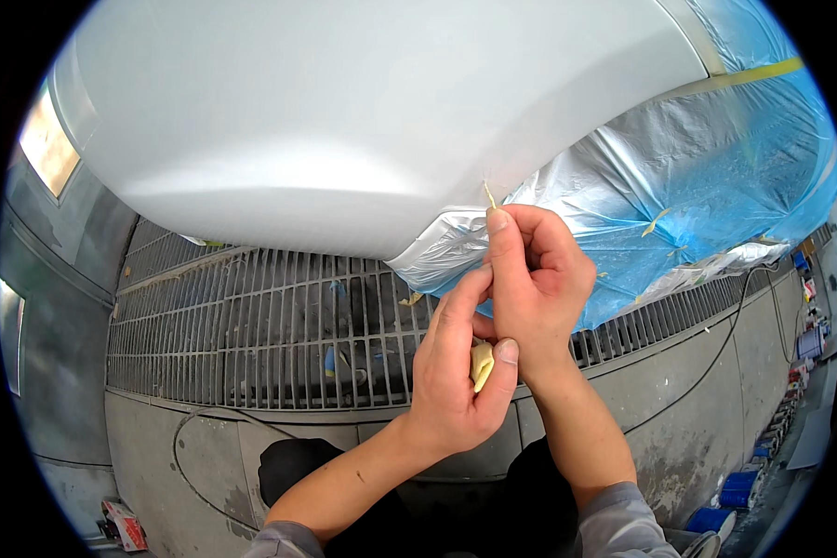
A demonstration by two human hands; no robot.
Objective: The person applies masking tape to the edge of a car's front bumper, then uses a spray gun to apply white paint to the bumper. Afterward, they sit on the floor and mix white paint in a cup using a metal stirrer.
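My right hand pinches a thin strip of yellow masking tape between thumb and finger. The strip's upper end meets the silver car panel, close to the edge of the wheel arch. Just below, my left hand is closed around a crumpled wad of yellow tape, its fingertips next to my right hand. Blue masking film covers the wheel area to the right, and a piece of it hangs behind my hands, along the panel's lower corner.
Below the panel runs a metal floor grating, with scraps lying under it. Dark hoses cross the concrete floor on both sides. Blue cans and several other containers line the right wall. A red and white box lies at the lower left.
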